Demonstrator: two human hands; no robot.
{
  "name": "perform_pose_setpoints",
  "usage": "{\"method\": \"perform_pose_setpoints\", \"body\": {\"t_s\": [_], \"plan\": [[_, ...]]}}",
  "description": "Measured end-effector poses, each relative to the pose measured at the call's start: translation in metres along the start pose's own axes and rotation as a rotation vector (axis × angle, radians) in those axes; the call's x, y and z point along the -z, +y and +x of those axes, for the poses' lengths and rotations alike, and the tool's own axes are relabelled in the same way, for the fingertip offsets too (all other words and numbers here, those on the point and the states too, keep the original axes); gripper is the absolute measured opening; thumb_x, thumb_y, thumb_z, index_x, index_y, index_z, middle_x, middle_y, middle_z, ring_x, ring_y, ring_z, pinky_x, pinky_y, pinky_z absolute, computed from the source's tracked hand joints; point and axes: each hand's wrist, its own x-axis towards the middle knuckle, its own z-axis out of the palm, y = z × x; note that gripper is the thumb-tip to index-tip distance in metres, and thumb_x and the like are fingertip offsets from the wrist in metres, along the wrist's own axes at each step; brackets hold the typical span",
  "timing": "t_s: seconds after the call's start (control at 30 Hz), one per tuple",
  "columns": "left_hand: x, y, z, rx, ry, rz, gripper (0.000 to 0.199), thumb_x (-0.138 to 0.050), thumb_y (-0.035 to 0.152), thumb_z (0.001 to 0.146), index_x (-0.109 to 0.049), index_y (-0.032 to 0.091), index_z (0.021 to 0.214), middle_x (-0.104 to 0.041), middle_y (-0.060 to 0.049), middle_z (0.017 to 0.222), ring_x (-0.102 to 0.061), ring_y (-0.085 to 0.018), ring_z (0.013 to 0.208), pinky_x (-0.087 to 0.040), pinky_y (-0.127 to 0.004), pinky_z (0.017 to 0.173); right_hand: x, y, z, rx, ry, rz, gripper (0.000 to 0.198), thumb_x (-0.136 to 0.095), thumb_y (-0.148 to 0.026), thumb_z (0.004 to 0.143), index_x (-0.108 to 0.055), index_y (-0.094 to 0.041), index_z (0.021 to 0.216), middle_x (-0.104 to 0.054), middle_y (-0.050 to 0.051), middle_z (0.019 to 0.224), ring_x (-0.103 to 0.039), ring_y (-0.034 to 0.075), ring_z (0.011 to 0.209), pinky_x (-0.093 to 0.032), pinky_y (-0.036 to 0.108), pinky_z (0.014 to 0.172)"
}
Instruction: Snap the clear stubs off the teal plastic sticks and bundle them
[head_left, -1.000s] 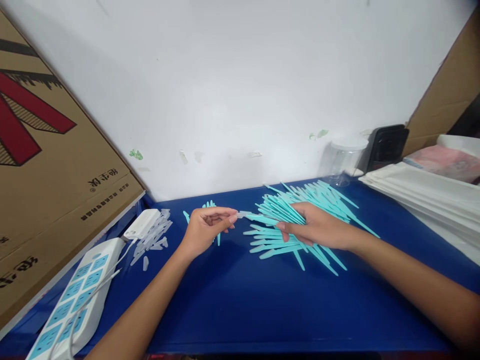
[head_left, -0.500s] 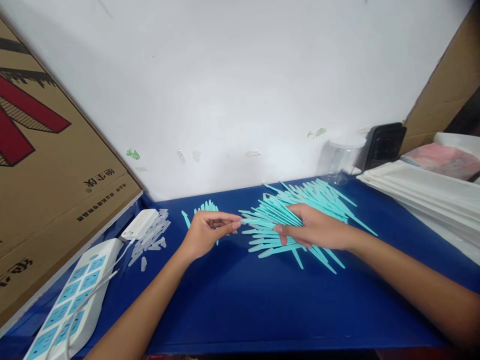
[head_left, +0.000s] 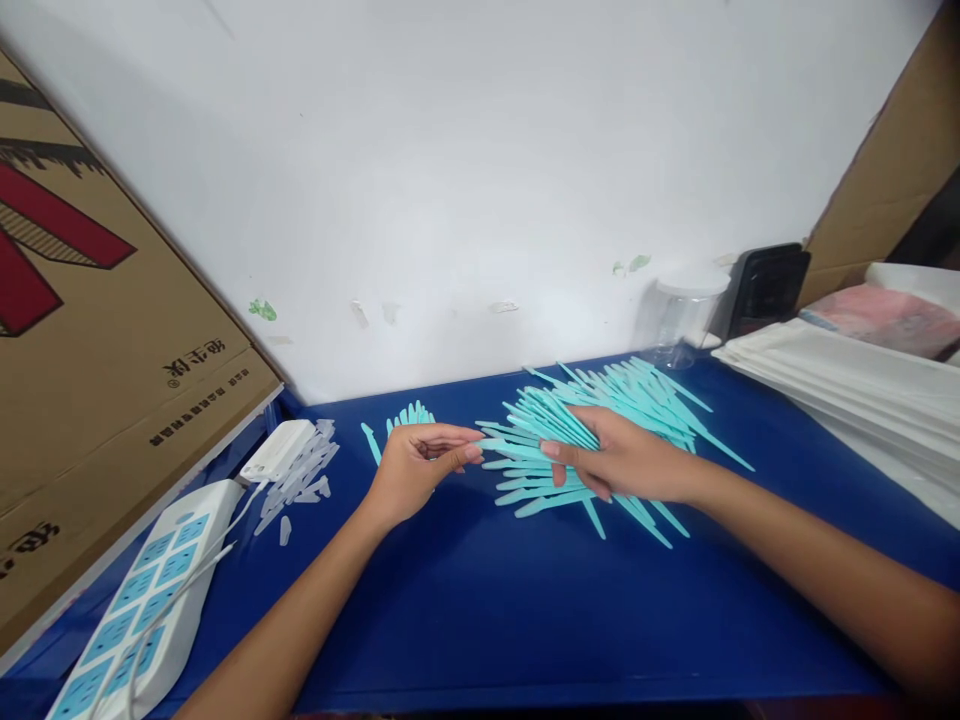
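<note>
My right hand (head_left: 611, 450) is closed round a fanned bunch of teal eyebrow razors (head_left: 559, 418), thumb pressing on one that points left. At that razor's tip, the thumb and forefinger of my left hand (head_left: 420, 465) pinch what looks like a small clear cap, mostly hidden by the fingertips. More teal razors (head_left: 667, 400) lie in a loose heap behind and beneath my right hand. Just behind my left hand is a smaller group of razors (head_left: 412, 412), partly covered by it. Loose translucent caps (head_left: 304, 475) are scattered farther left.
A white adapter box (head_left: 279, 450) and a power strip (head_left: 142, 610) with cables lie on the blue table (head_left: 480, 620) at left, beside a large carton (head_left: 150, 330). At the back right stand a clear jar (head_left: 686, 315), a black holder (head_left: 769, 290) and stacked white packaging (head_left: 847, 390).
The razor under my right thumb now reaches the left fingertips, covering the pale piece seen there before. Both hands stay in nearly the same place; the view shifts slightly.
</note>
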Motion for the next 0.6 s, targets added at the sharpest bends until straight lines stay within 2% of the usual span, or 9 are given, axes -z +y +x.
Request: {"method": "perform_pose_setpoints", "body": {"t_s": [0.1, 0.17, 0.33, 0.43, 0.6], "plan": [[0.003, -0.004, 0.002, -0.015, 0.008, 0.051, 0.034, -0.08, 0.039, 0.082, -0.08, 0.018, 0.109, -0.081, -0.011, 0.101, -0.077, -0.027, 0.089, -0.061, -0.034, 0.071, 0.01, 0.004, 0.001, 0.039, 0.106, -0.112, 0.046, -0.061, -0.063, 0.091, -0.054, -0.02, 0.107, -0.077, 0.008, 0.089, -0.062, 0.015, 0.052, -0.038, 0.024, 0.04], [0.006, -0.006, 0.002, -0.051, 0.024, 0.176, 0.033, -0.077, 0.041, 0.085, -0.079, 0.021, 0.112, -0.08, -0.01, 0.109, -0.076, -0.027, 0.095, -0.06, -0.035, 0.077, 0.019, 0.006, 0.002, 0.055, 0.198, -0.237, 0.042, -0.058, -0.062, 0.093, -0.054, -0.021, 0.102, -0.077, 0.008, 0.087, -0.068, 0.021, 0.059, -0.041, 0.026, 0.044], [0.034, -0.007, 0.006, -0.199, 0.137, 0.631, 0.029, -0.064, 0.046, 0.094, -0.081, 0.025, 0.102, -0.081, -0.005, 0.096, -0.074, -0.025, 0.085, -0.054, -0.032, 0.073, 0.042, 0.007, 0.0, 0.154, 0.409, -0.564, 0.033, -0.06, -0.055, 0.094, -0.061, -0.022, 0.097, -0.077, 0.011, 0.089, -0.072, 0.03, 0.075, -0.045, 0.032, 0.06], [0.063, -0.006, 0.009, -0.199, 0.206, 0.876, 0.032, -0.057, 0.046, 0.097, -0.08, 0.024, 0.103, -0.081, -0.006, 0.094, -0.074, -0.025, 0.083, -0.051, -0.032, 0.073, 0.048, 0.004, -0.001, 0.223, 0.439, -0.587, 0.032, -0.057, -0.054, 0.096, -0.065, -0.022, 0.098, -0.077, 0.008, 0.086, -0.071, 0.028, 0.075, -0.046, 0.032, 0.065], [0.113, -0.005, 0.008, -0.041, 0.291, 1.188, 0.038, -0.054, 0.049, 0.095, -0.08, 0.022, 0.102, -0.08, -0.01, 0.088, -0.072, -0.031, 0.082, -0.047, -0.035, 0.071, 0.048, 0.002, -0.001, 0.163, 0.412, -0.436, 0.043, -0.048, -0.059, 0.098, -0.068, -0.021, 0.095, -0.073, 0.004, 0.074, -0.066, 0.021, 0.062, -0.047, 0.029, 0.06]]}}
